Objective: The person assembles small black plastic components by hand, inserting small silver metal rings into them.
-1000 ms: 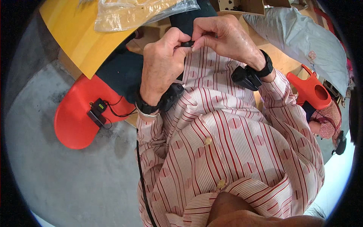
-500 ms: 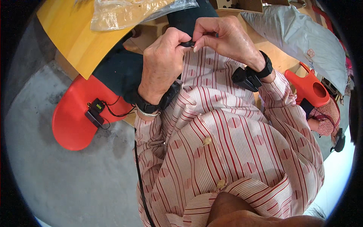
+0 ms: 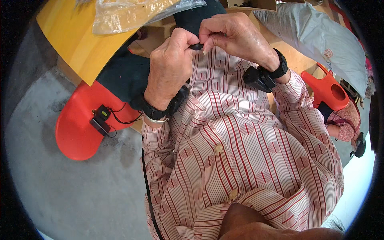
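Observation:
Above my lap, a small dark piece (image 3: pixel 196 47) sits between the fingertips of both hands; its kind is too small and covered to make out. My left hand (image 3: pixel 170 64) pinches it from the left, thumb and forefinger closed on it. From the right, my right hand (image 3: pixel 240 38) closes its thumb and forefinger at the other end of the piece. Each wrist wears a black strap with a black device, one on the left (image 3: pixel 155 111) and one on the right (image 3: pixel 260 79).
A clear plastic bag (image 3: pixel 120 18) lies on the yellow tabletop (image 3: pixel 68 44) at the far left. Cardboard boxes (image 3: pixel 256 4) and a large grey sack (image 3: pixel 308 34) are at the far right. An orange-red seat (image 3: pixel 76 132) holds small black devices. Another person's arm (image 3: pixel 338 131) shows at right.
My right hand has shifted slightly up and left, still pinching the dark piece. My left hand has barely moved.

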Tool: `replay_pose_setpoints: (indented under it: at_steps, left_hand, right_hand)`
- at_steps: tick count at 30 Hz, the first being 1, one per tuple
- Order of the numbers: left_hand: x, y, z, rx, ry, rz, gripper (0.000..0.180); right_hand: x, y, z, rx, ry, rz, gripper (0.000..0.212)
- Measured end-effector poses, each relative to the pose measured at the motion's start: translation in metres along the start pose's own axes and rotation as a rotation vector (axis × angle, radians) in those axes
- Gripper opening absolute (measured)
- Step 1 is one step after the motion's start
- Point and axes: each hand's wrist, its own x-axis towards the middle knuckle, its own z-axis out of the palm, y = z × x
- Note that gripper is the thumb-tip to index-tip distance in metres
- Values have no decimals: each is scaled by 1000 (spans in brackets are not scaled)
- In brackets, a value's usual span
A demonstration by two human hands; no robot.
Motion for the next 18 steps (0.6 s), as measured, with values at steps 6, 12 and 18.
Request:
replay_pose_setpoints:
  at_steps: [6,12,18]
  left_hand:
    - [0,-3,-2,37,-48,3,20]
    - [-2,-5,-1,19,-88,17,20]
    - [-3,-6,2,4,-84,14,20]
  right_hand:
    - [-3,3,7,127,-9,142,11]
    - [-4,14,10,355,-119,286,12]
    - [-11,24,15,452,-165,359,17]
